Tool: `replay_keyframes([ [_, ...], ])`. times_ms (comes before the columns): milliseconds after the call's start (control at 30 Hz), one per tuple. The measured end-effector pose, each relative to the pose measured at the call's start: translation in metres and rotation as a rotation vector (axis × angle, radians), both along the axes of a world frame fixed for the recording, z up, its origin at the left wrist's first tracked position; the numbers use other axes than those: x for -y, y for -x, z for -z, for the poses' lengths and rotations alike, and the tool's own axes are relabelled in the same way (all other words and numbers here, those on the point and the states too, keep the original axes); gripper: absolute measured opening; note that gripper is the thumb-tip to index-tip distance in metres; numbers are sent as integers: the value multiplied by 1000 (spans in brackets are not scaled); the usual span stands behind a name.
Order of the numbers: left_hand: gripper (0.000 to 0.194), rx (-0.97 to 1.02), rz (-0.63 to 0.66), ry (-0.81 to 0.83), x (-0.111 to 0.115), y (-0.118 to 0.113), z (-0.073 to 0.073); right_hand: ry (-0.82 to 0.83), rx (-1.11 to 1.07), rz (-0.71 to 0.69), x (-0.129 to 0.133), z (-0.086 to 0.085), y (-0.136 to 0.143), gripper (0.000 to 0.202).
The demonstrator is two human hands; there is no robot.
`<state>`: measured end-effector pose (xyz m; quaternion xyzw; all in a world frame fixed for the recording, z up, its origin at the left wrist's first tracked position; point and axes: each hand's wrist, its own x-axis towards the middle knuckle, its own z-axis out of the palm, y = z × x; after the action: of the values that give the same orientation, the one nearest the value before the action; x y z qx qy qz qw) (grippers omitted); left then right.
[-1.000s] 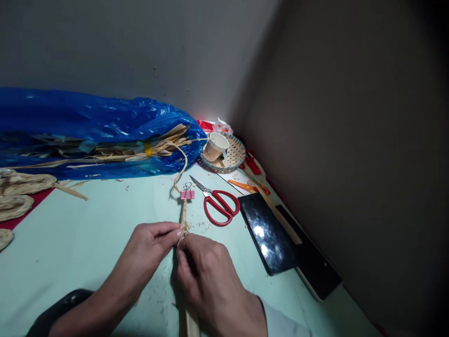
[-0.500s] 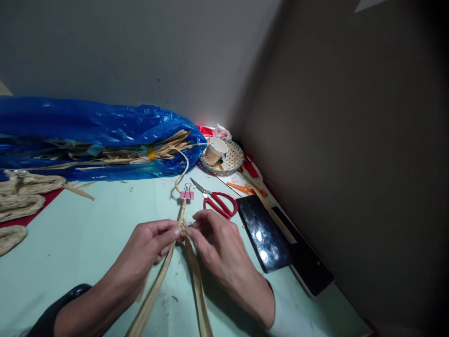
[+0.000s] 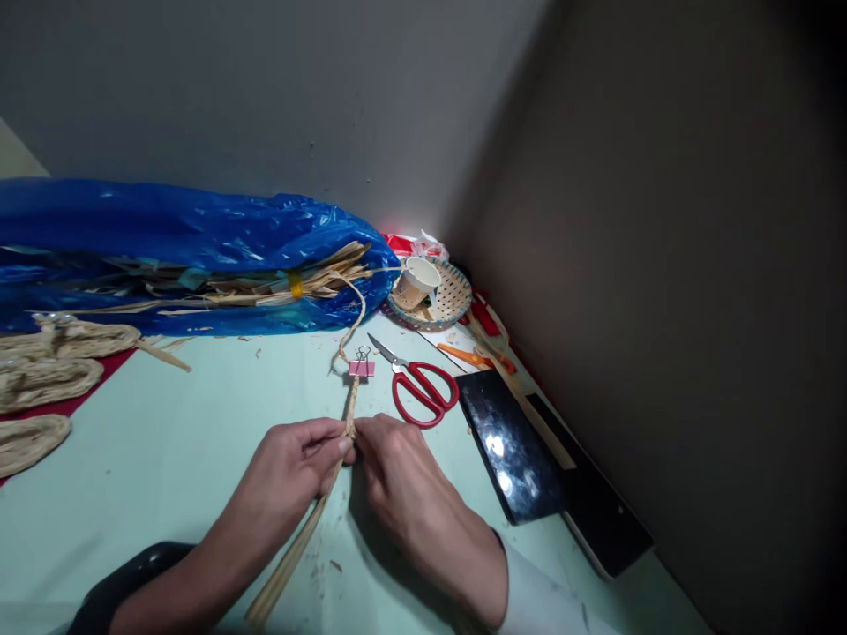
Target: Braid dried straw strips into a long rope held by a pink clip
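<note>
A narrow braid of pale straw-like fibre runs toward me from a pink binder clip. My left hand pinches the lower end of this braid between thumb and fingers. From under it a flat loose strand slants down toward the table's near side. My right hand is closed against the braid's right side, its fingertips meeting those of the left; what lies between them is mostly hidden. Beyond the clip, a thin twisted cord curves up to the fibre bundle.
Red-handled scissors lie right of the clip. A blue plastic bag holds the bundle. Behind stand a woven basket and paper cup. A dark tablet lies right; woven soles lie left.
My right fingers have closed in on the braid from a looser, more spread pose. The second strand, hanging below on the right, is now out of sight. The view has shifted slightly.
</note>
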<state>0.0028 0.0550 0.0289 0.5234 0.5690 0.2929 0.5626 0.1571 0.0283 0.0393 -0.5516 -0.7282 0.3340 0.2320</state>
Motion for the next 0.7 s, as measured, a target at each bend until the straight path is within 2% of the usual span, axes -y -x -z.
replay_keyframes([
  [167,26,-119,53,-118,0,2,-2,-60,145,47,2,5,6,18],
  [333,26,-119,59,-40,1,4,-6,13,-89,77,-2,7,7,25],
  [500,32,-185,93,-126,3,6,-3,109,-337,123,-7,13,7,37],
  [700,35,-276,146,-215,2,10,-3,133,-391,180,-9,14,6,39],
])
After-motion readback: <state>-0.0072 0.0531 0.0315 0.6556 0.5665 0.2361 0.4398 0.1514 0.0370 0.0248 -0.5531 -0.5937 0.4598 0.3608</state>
